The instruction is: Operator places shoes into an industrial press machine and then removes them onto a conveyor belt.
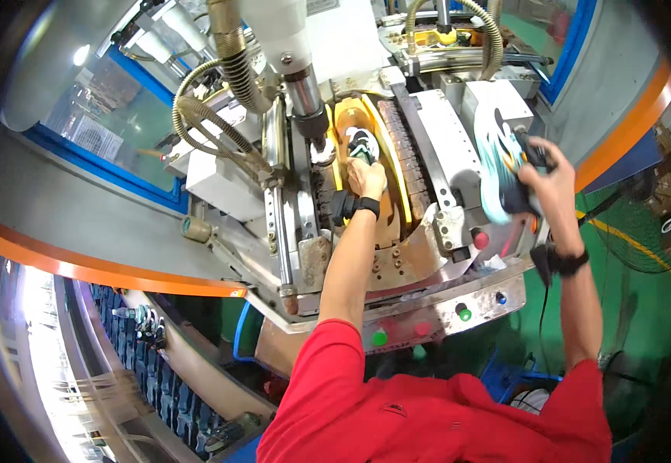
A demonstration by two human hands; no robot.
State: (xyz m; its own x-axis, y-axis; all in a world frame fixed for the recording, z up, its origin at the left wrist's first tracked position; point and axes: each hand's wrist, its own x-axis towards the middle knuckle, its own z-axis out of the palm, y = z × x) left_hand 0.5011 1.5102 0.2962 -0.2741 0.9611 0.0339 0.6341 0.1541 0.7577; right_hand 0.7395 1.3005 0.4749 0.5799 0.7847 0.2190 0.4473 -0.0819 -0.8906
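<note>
In the middle of the press, a black, white and green sneaker [361, 145] sits between the yellow pads [389, 147] of the holder. My left hand [366, 179] is closed on the near end of this sneaker, and its fingers are partly hidden. Out to the right, my right hand [549, 176] grips another sneaker [497, 166] by its dark upper. That one has a pale blue and white sole and is slightly blurred. It is held up beside the machine, tilted, with its sole turned to the left. Both wrists wear black bands.
A metal cylinder [304, 92] and coiled hoses [196, 116] stand left of the holder. Green and red buttons line the front panel [443, 312]. At lower left, a conveyor [150, 378] carries shoes. An orange edge [104, 266] curves around the machine. A second station [451, 46] is behind.
</note>
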